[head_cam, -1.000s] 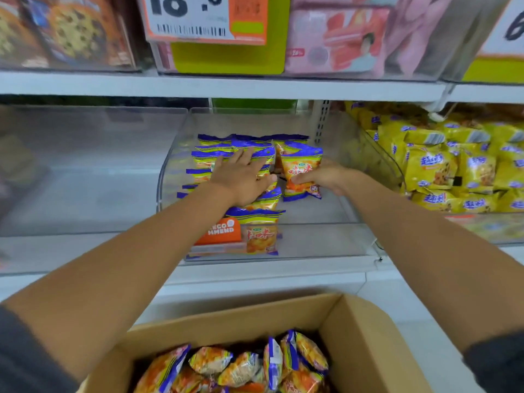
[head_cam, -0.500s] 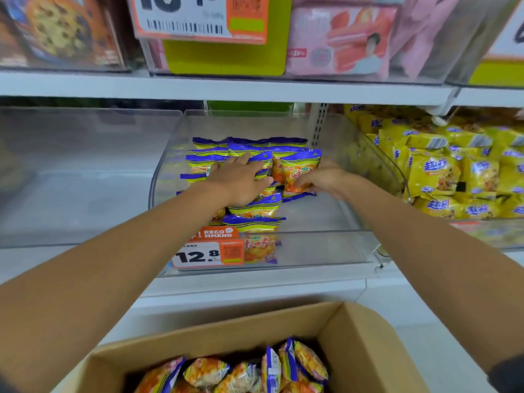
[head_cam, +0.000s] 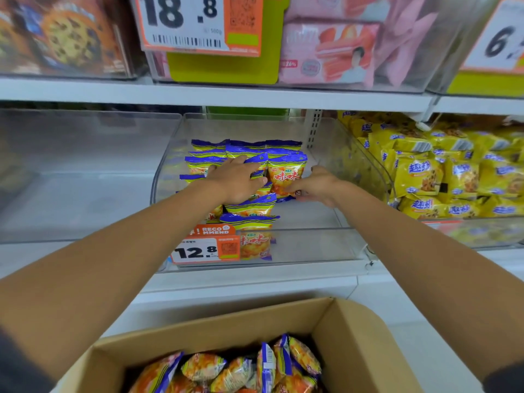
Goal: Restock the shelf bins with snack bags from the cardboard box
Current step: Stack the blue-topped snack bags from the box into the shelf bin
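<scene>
1. Left hand (head_cam: 238, 177): palm down, fingers spread and flat, pressing on the rows of bags (head_cam: 249, 207) in the bin. Nothing is clasped.
2. Right hand (head_cam: 314, 185): fingers reach left to the lower corner of an upright bag (head_cam: 287, 174) and touch its bottom edge. The thumb is raised just beside the bag's right side. Cannot tell whether the grip is closed or only resting against it.
3. Upright bag: orange and yellow with a blue top seal, red characters facing out. It stands at the right end of the rows, touching them, with the left hand's fingertips just beside it.
4. Bags: same print, overlapping in rows from the back of the bin to its front wall, filling the left and middle part. The right part of the floor shows bare plastic.
5. Bin (head_cam: 326, 242): clear plastic, on the middle shelf. A price tag (head_cam: 198, 251) reading 12.8 sits on its front wall, left of centre.
6. Neighbours: a clear side bin (head_cam: 85, 180) to the left, and yellow bags (head_cam: 425, 177) piled in the bin to the right.
7. Upper shelf (head_cam: 255, 95): cookie packs (head_cam: 65, 38) at left, an 18.8 tag (head_cam: 181, 24), and pink packs (head_cam: 326, 52).
8. Box (head_cam: 354, 350): cardboard, open, below the shelf and nearest the camera. Loose bags (head_cam: 226, 370) of the same snack lie jumbled inside.
</scene>
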A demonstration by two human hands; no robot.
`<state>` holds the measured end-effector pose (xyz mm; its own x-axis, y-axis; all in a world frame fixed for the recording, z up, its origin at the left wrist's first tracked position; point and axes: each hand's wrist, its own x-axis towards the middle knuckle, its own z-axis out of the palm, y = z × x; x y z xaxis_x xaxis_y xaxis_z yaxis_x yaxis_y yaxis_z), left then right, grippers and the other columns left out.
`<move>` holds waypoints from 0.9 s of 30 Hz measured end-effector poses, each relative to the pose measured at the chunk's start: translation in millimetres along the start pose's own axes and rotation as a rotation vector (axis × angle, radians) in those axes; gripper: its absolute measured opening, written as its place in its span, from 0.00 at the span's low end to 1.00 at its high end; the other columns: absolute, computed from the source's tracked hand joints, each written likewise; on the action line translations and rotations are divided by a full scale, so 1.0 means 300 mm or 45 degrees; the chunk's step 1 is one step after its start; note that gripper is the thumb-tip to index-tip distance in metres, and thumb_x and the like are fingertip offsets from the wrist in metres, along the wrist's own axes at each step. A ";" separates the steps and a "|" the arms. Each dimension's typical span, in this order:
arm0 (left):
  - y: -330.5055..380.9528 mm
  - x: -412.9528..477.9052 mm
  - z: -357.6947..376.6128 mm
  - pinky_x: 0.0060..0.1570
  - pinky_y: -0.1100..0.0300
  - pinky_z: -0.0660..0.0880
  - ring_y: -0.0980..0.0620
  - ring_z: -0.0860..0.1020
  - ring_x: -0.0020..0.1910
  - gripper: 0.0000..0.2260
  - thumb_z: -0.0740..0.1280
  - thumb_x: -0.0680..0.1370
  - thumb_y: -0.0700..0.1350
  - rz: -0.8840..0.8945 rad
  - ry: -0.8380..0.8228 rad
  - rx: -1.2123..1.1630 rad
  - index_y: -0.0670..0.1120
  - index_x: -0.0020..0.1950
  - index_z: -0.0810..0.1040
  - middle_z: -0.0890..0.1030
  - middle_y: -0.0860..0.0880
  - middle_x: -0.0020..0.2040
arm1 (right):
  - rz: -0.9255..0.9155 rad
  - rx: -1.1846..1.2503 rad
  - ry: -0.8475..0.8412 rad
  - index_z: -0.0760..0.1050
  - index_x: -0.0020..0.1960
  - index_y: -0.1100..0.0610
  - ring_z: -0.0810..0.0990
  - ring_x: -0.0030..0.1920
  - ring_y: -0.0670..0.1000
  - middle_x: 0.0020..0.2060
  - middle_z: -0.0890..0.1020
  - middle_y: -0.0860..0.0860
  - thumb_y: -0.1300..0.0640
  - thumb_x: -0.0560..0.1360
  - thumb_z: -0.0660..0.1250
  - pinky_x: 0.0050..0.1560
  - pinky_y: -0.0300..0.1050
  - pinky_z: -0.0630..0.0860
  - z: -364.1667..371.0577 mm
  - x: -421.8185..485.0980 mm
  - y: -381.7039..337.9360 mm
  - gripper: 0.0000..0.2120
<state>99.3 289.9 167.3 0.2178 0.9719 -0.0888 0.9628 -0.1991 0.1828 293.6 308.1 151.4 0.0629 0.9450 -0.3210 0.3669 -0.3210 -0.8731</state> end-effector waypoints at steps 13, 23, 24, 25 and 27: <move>0.200 -0.442 -0.088 0.39 0.58 0.68 0.51 0.74 0.43 0.02 0.65 0.77 0.47 -0.026 0.495 -0.271 0.51 0.46 0.77 0.79 0.52 0.44 | -0.767 -0.424 0.426 0.75 0.45 0.56 0.73 0.32 0.48 0.29 0.73 0.46 0.65 0.69 0.69 0.38 0.44 0.70 0.047 -0.494 0.110 0.08; 0.035 -0.880 0.354 0.47 0.53 0.78 0.50 0.79 0.45 0.08 0.66 0.79 0.48 -0.281 -0.086 -0.467 0.45 0.45 0.79 0.82 0.49 0.47 | -0.464 -0.732 -0.242 0.77 0.49 0.51 0.79 0.46 0.49 0.43 0.80 0.47 0.59 0.74 0.69 0.48 0.44 0.76 0.295 -0.759 0.566 0.06; 0.014 -0.907 0.406 0.48 0.52 0.79 0.50 0.80 0.44 0.09 0.67 0.79 0.48 -0.302 -0.132 -0.480 0.44 0.45 0.80 0.82 0.48 0.45 | -0.418 -0.759 -0.315 0.78 0.51 0.52 0.79 0.47 0.49 0.46 0.81 0.49 0.59 0.74 0.69 0.48 0.43 0.75 0.318 -0.769 0.613 0.07; -0.010 -0.933 0.457 0.48 0.53 0.79 0.49 0.81 0.44 0.10 0.67 0.79 0.48 -0.322 -0.172 -0.500 0.42 0.45 0.81 0.83 0.47 0.45 | -0.360 -0.773 -0.393 0.78 0.53 0.53 0.78 0.48 0.48 0.49 0.81 0.49 0.59 0.74 0.70 0.48 0.42 0.75 0.340 -0.777 0.661 0.08; -0.059 -0.980 0.547 0.48 0.53 0.79 0.50 0.81 0.47 0.09 0.67 0.79 0.49 -0.357 -0.246 -0.524 0.44 0.46 0.82 0.84 0.48 0.48 | -0.224 -0.788 -0.549 0.78 0.56 0.53 0.78 0.52 0.48 0.53 0.80 0.50 0.62 0.74 0.69 0.50 0.43 0.77 0.382 -0.788 0.760 0.11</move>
<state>44.5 -12.8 29.6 0.0243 0.9322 -0.3611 0.8545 0.1681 0.4915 255.9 4.1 -13.9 -0.3647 0.8300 -0.4221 0.7978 0.0448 -0.6012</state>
